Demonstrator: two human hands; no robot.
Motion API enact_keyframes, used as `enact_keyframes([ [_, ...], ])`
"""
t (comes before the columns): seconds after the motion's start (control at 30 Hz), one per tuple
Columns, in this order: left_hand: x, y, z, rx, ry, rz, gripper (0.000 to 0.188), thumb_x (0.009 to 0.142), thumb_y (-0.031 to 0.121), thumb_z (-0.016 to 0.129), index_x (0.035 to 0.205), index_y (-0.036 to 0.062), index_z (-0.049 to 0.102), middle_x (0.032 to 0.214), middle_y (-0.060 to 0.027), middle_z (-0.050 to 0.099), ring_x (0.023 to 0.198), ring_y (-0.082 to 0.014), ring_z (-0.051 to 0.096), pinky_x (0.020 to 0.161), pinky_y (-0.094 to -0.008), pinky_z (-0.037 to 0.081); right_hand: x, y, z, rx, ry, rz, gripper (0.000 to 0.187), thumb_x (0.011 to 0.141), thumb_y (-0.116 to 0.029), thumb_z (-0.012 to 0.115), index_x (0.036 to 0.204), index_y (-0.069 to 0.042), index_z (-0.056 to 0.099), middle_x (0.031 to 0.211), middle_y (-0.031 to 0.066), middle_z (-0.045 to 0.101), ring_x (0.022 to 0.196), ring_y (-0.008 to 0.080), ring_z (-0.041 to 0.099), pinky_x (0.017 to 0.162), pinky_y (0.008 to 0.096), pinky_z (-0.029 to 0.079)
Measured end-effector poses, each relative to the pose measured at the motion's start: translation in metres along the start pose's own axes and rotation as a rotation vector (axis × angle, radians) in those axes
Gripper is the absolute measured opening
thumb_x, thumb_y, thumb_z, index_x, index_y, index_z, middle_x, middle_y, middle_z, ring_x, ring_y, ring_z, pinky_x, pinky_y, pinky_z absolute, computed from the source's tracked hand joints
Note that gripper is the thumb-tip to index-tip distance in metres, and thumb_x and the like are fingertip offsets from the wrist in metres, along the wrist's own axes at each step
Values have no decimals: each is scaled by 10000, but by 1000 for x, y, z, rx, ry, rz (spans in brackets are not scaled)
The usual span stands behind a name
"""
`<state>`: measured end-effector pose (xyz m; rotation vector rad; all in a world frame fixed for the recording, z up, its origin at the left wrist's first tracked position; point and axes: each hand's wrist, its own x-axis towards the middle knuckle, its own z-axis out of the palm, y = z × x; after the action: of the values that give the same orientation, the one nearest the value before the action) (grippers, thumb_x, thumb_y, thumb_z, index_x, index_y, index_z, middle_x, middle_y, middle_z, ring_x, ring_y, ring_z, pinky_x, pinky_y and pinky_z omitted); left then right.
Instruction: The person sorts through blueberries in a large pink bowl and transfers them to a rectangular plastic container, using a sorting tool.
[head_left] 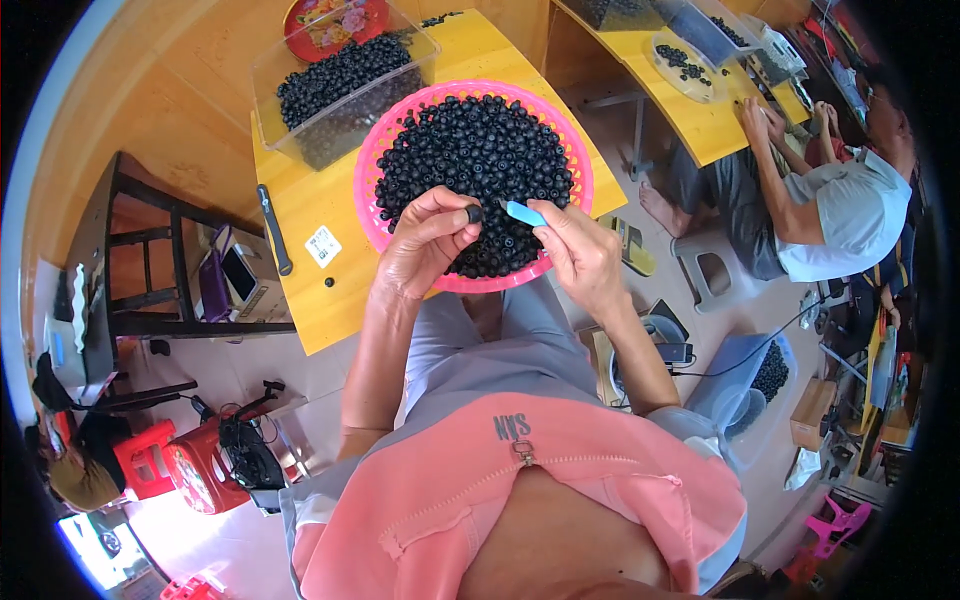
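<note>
Between the thumb and fingers of my left hand (425, 240) is a small black round piece (474, 213), bead-like in shape. My right hand (588, 250) grips a light-blue-handled tool (524, 213), its short dark tip pointing toward that piece. Tip and piece look slightly apart. Both hands are over the near part of a pink plastic basket (584, 165). Heaped inside it are many similar black round pieces (480, 150), some showing a small hole or dimple.
On the yellow table (300, 310) stand a clear bin (268, 138) of black pieces and a red floral tray (300, 45). A black-handled tool (273, 230) and white label (323, 246) lie left. A co-worker (835, 205) sits at another table. A blue tub (720, 385) is right.
</note>
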<state>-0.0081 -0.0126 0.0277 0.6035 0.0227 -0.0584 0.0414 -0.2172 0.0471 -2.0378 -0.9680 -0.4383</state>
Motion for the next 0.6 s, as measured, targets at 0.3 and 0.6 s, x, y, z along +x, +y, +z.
enact_keyframes([
  [0.3, 1, -2, 0, -20, -27, 2, 104, 783, -39, 605, 873, 14, 606, 878, -103, 632, 734, -154, 614, 698, -258, 522, 1, -11, 2, -8, -28, -108, 281, 746, -123, 671, 1018, -73, 618, 609, 57, 468, 496, 212, 508, 426, 336, 397],
  [0.6, 0, -2, 0, -7, -29, 3, 98, 775, -39, 603, 863, 5, 606, 890, -122, 633, 731, -154, 612, 682, -255, 520, 3, -11, 2, -46, -40, -126, 302, 738, -131, 676, 1028, -80, 613, 620, 50, 461, 521, 200, 515, 432, 334, 404],
])
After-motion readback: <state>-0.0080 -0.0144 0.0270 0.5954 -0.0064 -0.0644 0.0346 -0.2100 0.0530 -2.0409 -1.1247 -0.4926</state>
